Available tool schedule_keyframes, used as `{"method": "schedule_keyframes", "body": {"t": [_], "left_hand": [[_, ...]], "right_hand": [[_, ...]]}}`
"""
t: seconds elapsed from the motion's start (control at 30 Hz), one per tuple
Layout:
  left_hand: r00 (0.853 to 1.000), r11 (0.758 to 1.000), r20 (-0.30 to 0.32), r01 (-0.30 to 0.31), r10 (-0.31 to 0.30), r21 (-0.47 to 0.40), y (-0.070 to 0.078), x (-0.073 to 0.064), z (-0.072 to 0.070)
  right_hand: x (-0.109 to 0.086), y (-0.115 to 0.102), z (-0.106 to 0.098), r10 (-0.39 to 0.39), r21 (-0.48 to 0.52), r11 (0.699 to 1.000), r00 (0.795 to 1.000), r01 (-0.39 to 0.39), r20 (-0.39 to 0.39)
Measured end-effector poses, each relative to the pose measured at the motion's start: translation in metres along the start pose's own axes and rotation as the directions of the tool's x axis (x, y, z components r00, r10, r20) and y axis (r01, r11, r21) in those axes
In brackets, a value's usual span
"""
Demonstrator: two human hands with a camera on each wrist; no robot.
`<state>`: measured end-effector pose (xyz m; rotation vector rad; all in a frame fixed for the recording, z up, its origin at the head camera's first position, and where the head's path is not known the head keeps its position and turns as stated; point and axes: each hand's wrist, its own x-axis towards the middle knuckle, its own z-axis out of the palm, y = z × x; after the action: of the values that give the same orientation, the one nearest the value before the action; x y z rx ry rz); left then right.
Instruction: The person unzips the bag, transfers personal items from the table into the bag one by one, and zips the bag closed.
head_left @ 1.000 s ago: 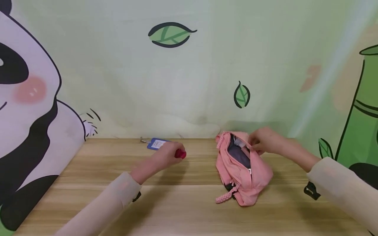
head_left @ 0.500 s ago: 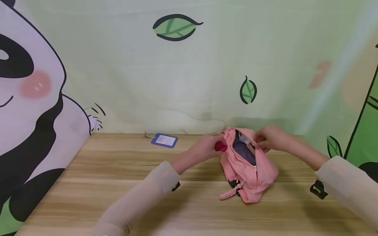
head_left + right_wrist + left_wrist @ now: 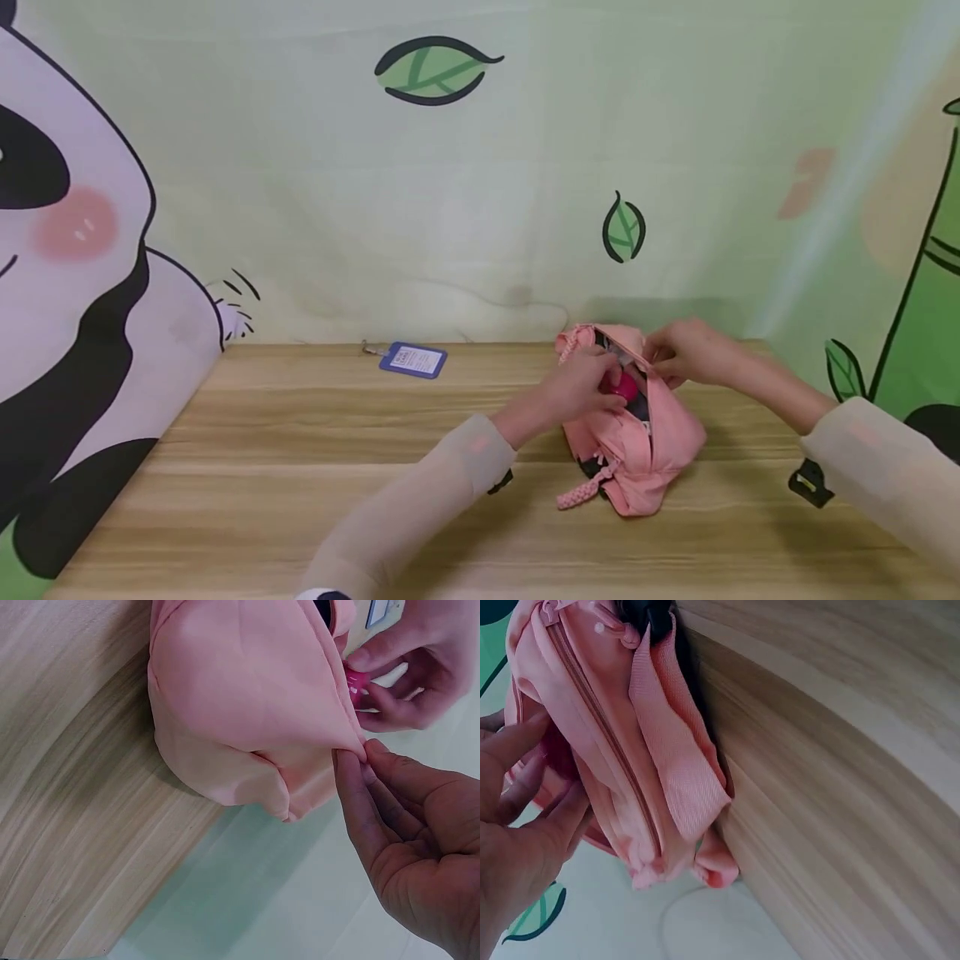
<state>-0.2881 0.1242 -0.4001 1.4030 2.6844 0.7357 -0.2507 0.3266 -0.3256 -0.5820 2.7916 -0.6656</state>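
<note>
A pink fabric bag (image 3: 671, 442) lies on the wooden table, its zip undone and dark lining showing in the head view. Over that opening my left hand (image 3: 573, 390) pinches a small, round, glossy magenta-red object (image 3: 625, 387); its exact kind does not show. In the left wrist view, fingertips of the left hand (image 3: 525, 817) dip in at the bag's mouth, partly hiding the red object (image 3: 557, 754). My right hand (image 3: 424, 840) pinches the opening's edge between thumb and fingers in the right wrist view, drawing the fabric outward.
A blue card holder (image 3: 414, 360) with a metal clip lies at the table's back edge, left of the bag. A braided pink pull (image 3: 583, 493) hangs from the bag's front. Behind the table (image 3: 300, 500) stands a printed panda-and-leaf backdrop (image 3: 300, 208).
My left hand has carried the red object rightward, from near the card holder to over the bag's opening. The right hand keeps its pinch on the bag's edge.
</note>
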Motion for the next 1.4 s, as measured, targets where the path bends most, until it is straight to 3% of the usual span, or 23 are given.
{"method": "schedule_keyframes", "body": {"t": [0.13,0.27,0.4,0.5,0.67,0.73,0.8,1.0,1.1,1.23,1.4], "left_hand": [[0.997,0.999,0.067,-0.035,0.034,0.015,0.001,0.002,0.004],[0.994,0.998,0.086,-0.064,0.062,0.022,0.002,0.0,0.002],[0.98,0.985,0.139,-0.154,0.142,0.077,0.003,-0.002,-0.002],[0.952,0.966,0.228,-0.235,0.207,0.104,0.004,-0.002,-0.004],[0.878,0.945,0.384,-0.324,0.287,0.036,0.005,-0.005,-0.003],[0.865,0.945,0.404,-0.326,0.297,0.004,0.005,-0.007,-0.002],[0.869,0.944,0.39,-0.329,0.305,-0.005,0.004,-0.009,0.0],[0.908,0.954,0.297,-0.296,0.295,-0.044,-0.012,-0.016,-0.01],[0.931,0.968,0.27,-0.249,0.246,-0.023,-0.019,-0.021,-0.023],[0.95,0.978,0.246,-0.206,0.192,0.03,-0.032,-0.031,-0.035],[0.975,0.993,0.199,-0.111,0.101,0.042,-0.061,-0.051,-0.045]], "right_hand": [[0.0,0.0,0.001,0.009,-0.006,1.0,1.0,-0.009,-0.005],[0.0,0.001,0.001,0.003,-0.002,1.0,1.0,-0.003,-0.013],[0.0,0.0,0.001,-0.003,-0.01,1.0,1.0,0.003,-0.018],[-0.001,0.001,0.0,-0.007,-0.011,1.0,1.0,0.007,-0.016],[-0.001,0.001,0.001,-0.01,-0.008,1.0,1.0,0.01,-0.014],[-0.001,0.001,0.002,-0.007,-0.002,1.0,1.0,0.007,-0.013],[-0.001,0.0,0.003,-0.008,0.001,1.0,1.0,0.008,-0.017],[0.0,0.002,0.005,-0.026,0.012,1.0,0.999,0.026,-0.03],[-0.001,0.003,0.004,-0.023,0.026,0.999,0.999,0.024,-0.035],[-0.004,0.003,0.003,-0.005,0.037,0.999,0.999,0.006,-0.032],[-0.005,0.003,0.003,0.01,0.043,0.999,1.0,-0.009,-0.025]]}}
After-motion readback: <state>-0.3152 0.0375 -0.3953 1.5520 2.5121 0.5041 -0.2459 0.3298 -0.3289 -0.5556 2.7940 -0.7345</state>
